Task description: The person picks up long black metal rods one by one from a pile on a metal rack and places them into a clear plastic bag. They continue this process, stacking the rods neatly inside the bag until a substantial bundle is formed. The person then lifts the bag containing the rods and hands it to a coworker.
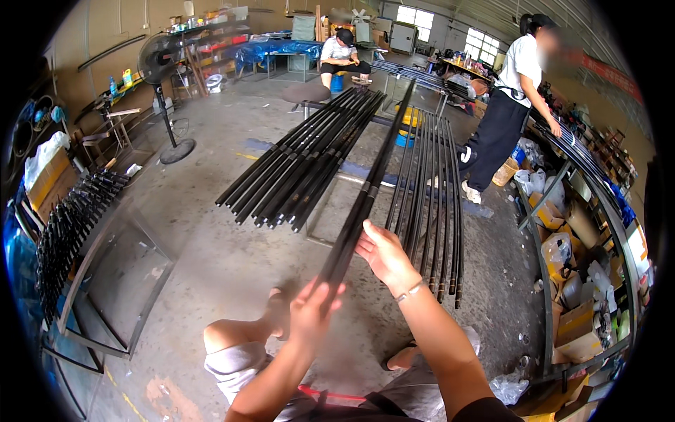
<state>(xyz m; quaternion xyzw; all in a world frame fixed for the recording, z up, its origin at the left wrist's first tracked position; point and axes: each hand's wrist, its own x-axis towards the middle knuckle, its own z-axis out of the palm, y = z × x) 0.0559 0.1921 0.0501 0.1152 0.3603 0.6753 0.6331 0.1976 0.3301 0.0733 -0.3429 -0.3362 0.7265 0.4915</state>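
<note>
My left hand (315, 311) is closed around the near end of a small bundle of long, thin black rods (371, 184), slightly blurred. The rods slant up and away, between two groups lying on a stand. Farther along, my right hand (383, 254) has its palm turned toward the bundle. Its thumb is raised and its fingers reach loosely to the rods' right side; how far they go beneath is hidden. To the left lies a dense group of black rods (299, 165), with uneven near ends. On the right, several rods (430, 200) lie more spaced out.
A metal frame (130, 330) and a rack of black parts (67, 246) stand at left, near a floor fan (165, 105). A shelf with boxes and bags (580, 327) lines the right. One person (517, 84) stands there; another (341, 56) sits farther back.
</note>
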